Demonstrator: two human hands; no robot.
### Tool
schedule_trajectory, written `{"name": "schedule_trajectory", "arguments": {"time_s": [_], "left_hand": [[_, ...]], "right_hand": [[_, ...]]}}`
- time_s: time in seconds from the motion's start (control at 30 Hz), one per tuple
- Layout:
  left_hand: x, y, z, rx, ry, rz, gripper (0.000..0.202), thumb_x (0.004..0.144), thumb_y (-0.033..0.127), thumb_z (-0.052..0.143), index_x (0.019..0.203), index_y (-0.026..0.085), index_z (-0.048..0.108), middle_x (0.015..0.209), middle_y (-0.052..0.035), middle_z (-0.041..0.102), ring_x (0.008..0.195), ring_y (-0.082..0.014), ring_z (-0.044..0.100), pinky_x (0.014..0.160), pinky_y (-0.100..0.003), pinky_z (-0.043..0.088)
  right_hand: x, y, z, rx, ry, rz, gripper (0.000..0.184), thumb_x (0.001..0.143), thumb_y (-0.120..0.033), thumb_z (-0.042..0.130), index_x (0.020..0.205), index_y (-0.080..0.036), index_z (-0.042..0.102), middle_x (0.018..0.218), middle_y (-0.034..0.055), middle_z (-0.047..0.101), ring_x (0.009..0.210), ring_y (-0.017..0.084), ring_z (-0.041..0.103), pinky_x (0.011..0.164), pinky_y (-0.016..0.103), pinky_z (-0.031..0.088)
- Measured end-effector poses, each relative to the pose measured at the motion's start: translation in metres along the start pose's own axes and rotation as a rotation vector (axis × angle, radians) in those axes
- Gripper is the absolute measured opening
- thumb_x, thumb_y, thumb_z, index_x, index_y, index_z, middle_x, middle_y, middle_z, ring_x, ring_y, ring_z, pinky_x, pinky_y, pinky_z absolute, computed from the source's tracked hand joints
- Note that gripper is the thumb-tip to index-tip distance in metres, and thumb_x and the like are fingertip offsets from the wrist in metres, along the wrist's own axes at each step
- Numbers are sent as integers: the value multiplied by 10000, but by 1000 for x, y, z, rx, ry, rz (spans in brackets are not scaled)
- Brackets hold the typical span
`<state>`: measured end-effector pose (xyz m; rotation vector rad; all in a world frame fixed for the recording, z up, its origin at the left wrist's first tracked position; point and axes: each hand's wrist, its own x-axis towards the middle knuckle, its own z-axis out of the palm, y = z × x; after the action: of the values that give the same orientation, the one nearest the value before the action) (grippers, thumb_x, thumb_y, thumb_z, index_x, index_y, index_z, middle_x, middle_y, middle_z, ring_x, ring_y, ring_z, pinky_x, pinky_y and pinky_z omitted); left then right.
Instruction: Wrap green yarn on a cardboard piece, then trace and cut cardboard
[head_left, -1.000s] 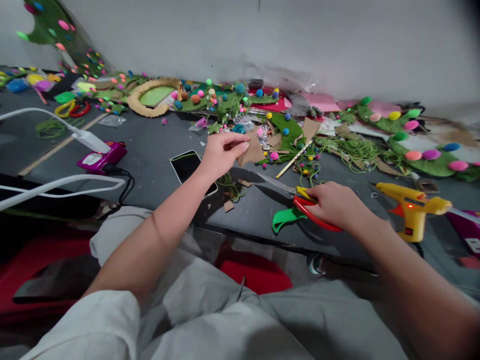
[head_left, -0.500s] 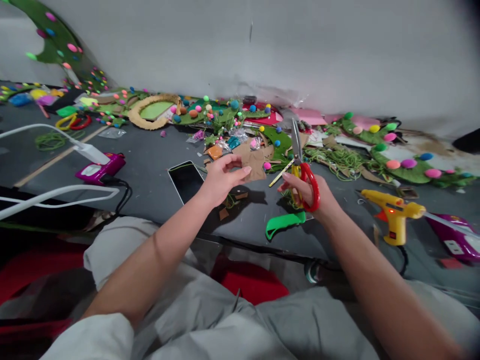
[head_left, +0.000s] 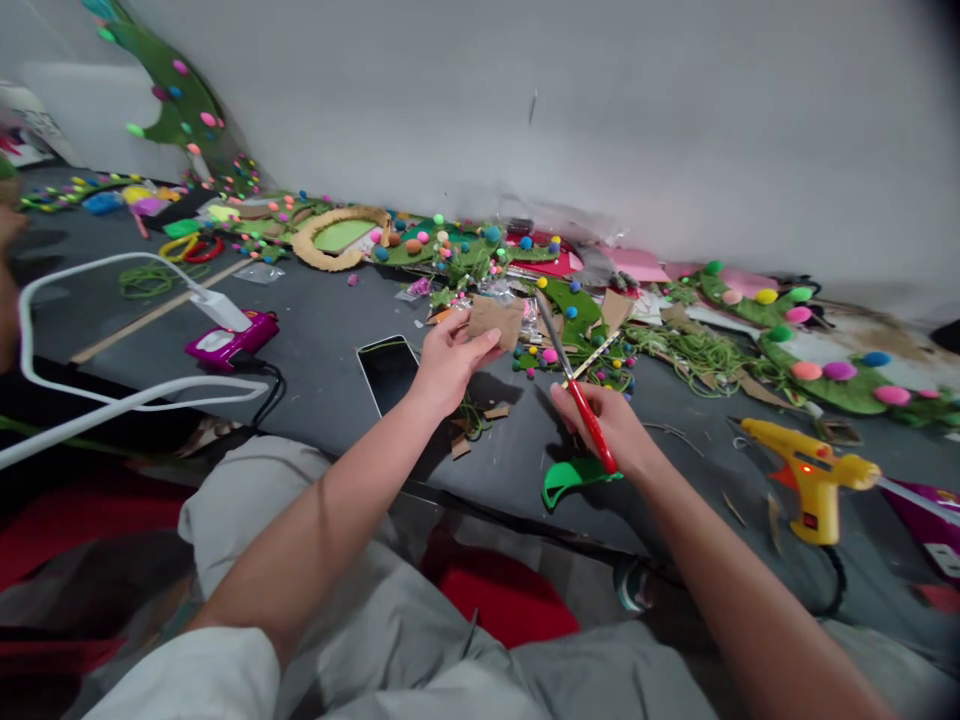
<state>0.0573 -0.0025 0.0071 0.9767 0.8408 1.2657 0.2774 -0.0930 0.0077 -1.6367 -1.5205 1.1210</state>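
Observation:
Between thumb and fingers, my left hand point(head_left: 452, 362) pinches a small piece of brown cardboard point(head_left: 495, 322) above the table. My right hand point(head_left: 604, 425) grips a pair of scissors point(head_left: 586, 412) by the red handle; the blades point up and away, toward the cardboard but apart from it. A pale thin marked strip point(head_left: 602, 348) slants up beside the fingers of that hand; I cannot tell whether it is held. Below the right hand lies a green tool handle point(head_left: 574, 478). A phone point(head_left: 388, 372) lies left of the cardboard, partly behind my left hand.
A yellow glue gun point(head_left: 814, 470), its red light lit, stands at right. Purple power blocks point(head_left: 232, 340) with white cables point(head_left: 112, 400) sit left and far right. Green felt shapes with pompoms, a tan ring point(head_left: 330, 240) and green string point(head_left: 701, 345) line the wall. Someone's hand shows at far left.
The scissors have turned in my right hand, so they now appear edge-on with blades slanting left. My left hand has tilted the cardboard to face me more. The view has shifted left.

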Motion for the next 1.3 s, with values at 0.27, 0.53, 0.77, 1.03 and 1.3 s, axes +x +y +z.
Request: {"name": "schedule_trajectory", "arguments": {"time_s": [0.27, 0.53, 0.77, 1.03, 1.3], "left_hand": [[-1, -3, -2, 1, -23, 45, 547, 659, 374, 982, 1138, 202, 783, 1185, -84, 805, 1094, -262, 762, 930, -409, 674], [0, -5, -3, 13, -50, 75, 512, 690, 368, 972, 1141, 206, 790, 1169, -83, 806, 1066, -254, 762, 939, -429, 673], [-2, -6, -2, 37, -90, 74, 460, 725, 362, 955, 1121, 200, 787, 1175, -86, 803, 1033, -253, 769, 919, -443, 670], [-4, -3, 0, 38, -87, 48, 440, 732, 338, 947, 1115, 191, 788, 1148, -88, 804, 1027, -259, 769, 914, -447, 665], [-4, 2, -4, 66, -68, 52, 462, 725, 337, 945, 1140, 197, 798, 1165, -90, 802, 993, -241, 752, 865, -397, 636]], "right_hand": [[0, 1, 1, -84, -16, -84, 606, 888, -776, 669, 737, -236, 439, 686, -48, 395, 640, 128, 356, 573, 283, 288], [3, 4, -1, -110, -33, -86, 632, 878, -800, 667, 717, -234, 437, 643, -46, 428, 607, 123, 359, 565, 288, 276], [4, 5, 0, -92, -44, -76, 667, 886, -845, 614, 700, -233, 424, 609, -53, 414, 574, 115, 375, 541, 279, 288], [5, 2, 0, -120, 8, -87, 714, 836, -885, 629, 654, -234, 398, 576, -49, 364, 565, 111, 318, 527, 288, 264], [9, 11, 6, -165, 72, -92, 771, 799, -943, 598, 608, -243, 338, 604, -37, 280, 589, 112, 254, 520, 303, 215]]}}
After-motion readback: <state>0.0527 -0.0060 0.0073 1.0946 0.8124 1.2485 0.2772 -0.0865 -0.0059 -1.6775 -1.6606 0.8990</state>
